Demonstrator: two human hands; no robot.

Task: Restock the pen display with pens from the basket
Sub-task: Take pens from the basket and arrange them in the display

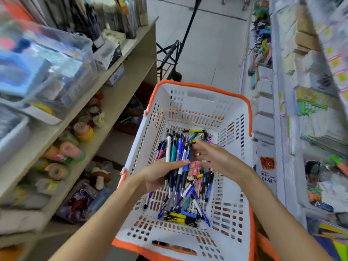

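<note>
A white basket with an orange rim (195,102) stands in the aisle below me. Several loose pens (190,206) lie on its floor, blue, black, yellow and pink. Over the basket my left hand (160,176) grips a bundle of pens (177,153), thumb across them, their clip ends pointing away from me. My right hand (214,159) is at the right side of the same bundle, with curled fingers on its pens. The pen display cannot be made out among the blurred shelves.
Beige shelves (120,87) on the left carry clear plastic boxes (47,68), small cartons and tape rolls (82,130). White shelving (282,129) with packaged stationery lines the right. A black folding trolley (171,57) stands on the tiled floor beyond the basket.
</note>
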